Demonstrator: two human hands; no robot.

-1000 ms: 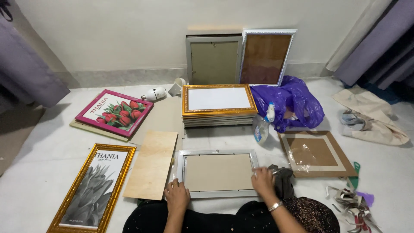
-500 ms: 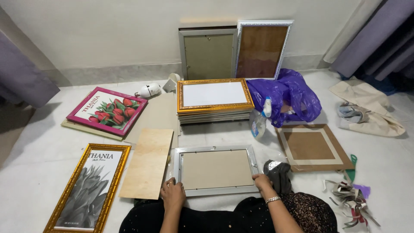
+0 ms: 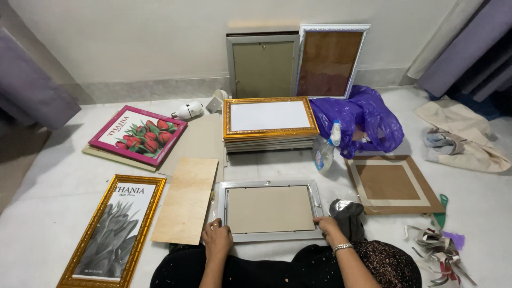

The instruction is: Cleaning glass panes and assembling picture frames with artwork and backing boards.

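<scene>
Cut off by the bottom edge: both forearms and the gold frame (image 3: 110, 230) at its lower corner. Partly hidden behind the gold-framed stack (image 3: 269, 124): the grey frame (image 3: 262, 66) against the wall. Too small to tell: the spray bottle's (image 3: 325, 150) label.

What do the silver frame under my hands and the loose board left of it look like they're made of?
Silver frame: likely plastic or painted wood, with a metallic sheen; its dull tan backing looks like fibreboard. Loose board: thin plywood, judging by the pale, faintly grained, unfinished face. Both hands, left and right, rest on the frame's near edge.
</scene>
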